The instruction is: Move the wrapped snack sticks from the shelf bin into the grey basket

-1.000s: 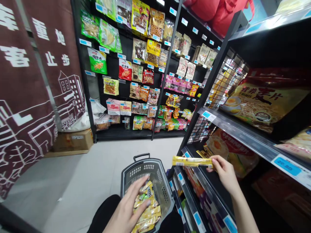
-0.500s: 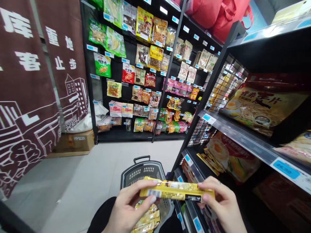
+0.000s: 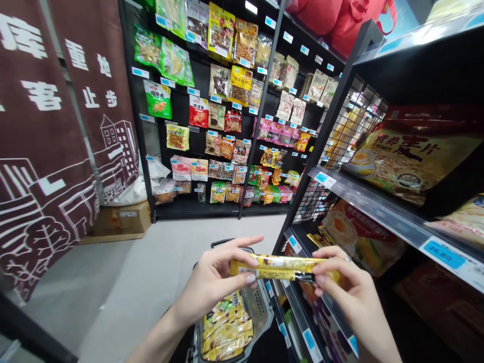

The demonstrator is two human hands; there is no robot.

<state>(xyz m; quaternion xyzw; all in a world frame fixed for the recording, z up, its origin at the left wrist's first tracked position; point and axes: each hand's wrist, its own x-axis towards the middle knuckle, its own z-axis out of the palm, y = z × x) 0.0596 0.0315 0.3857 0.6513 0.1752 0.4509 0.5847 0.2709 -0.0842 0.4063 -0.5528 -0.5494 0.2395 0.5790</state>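
Both my hands hold a long yellow stick packet [image 3: 282, 268] level in front of me. My left hand [image 3: 217, 277] pinches its left end between thumb and fingers. My right hand [image 3: 346, 287] grips its right end, fingers curled round it. Below them stands a grey shopping basket [image 3: 260, 307] with several more yellow packets [image 3: 227, 330] piled inside. A few similar yellow sticks [image 3: 317, 241] lie on the shelf to the right, in front of a large bag.
A black shelf unit [image 3: 378, 212] on my right carries big cereal bags and blue price tags. Across the pale floor a wall rack [image 3: 227, 111] hangs full of snack bags. A dark red curtain [image 3: 49, 151] and a cardboard box [image 3: 121, 219] stand at the left.
My left hand left the basket and joined my right hand on the yellow packet. Both hands then lifted the packet a little higher above the basket.
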